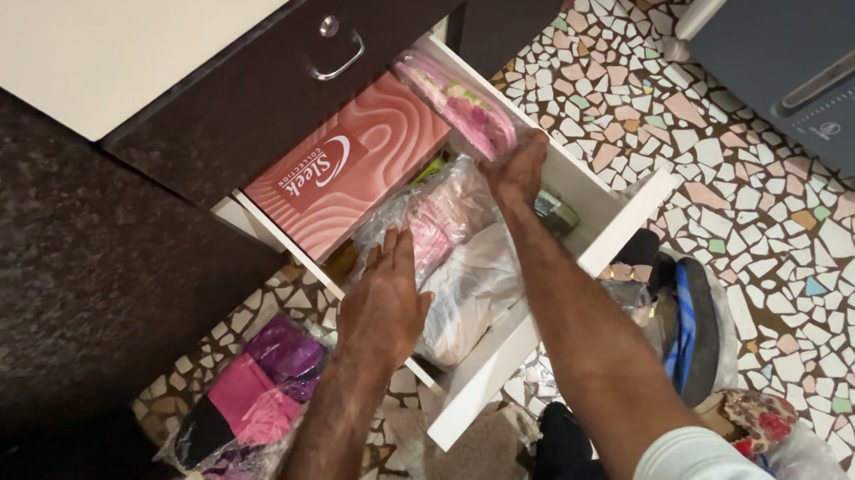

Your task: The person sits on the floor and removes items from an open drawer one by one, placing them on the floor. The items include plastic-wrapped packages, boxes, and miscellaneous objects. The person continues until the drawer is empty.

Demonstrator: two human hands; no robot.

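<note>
An open white drawer (603, 237) holds a pink patterned box (352, 165) and several clear plastic bags of pink cloth. My right hand (521, 168) grips a clear packet of pink fabric (457, 102) at the drawer's far end, tilted up against its wall. Flat on a plastic-wrapped pink bundle (439, 216) in the middle of the drawer rests my left hand (383, 302), fingers spread, beside a white plastic bag (469, 288).
A dark cabinet front with a metal handle (335, 53) sits above the drawer. On the mosaic floor lie a bag of purple and pink clothes (257, 388), a blue and black item (692, 329), a floral cloth in plastic (766, 424) and a grey case (821, 67).
</note>
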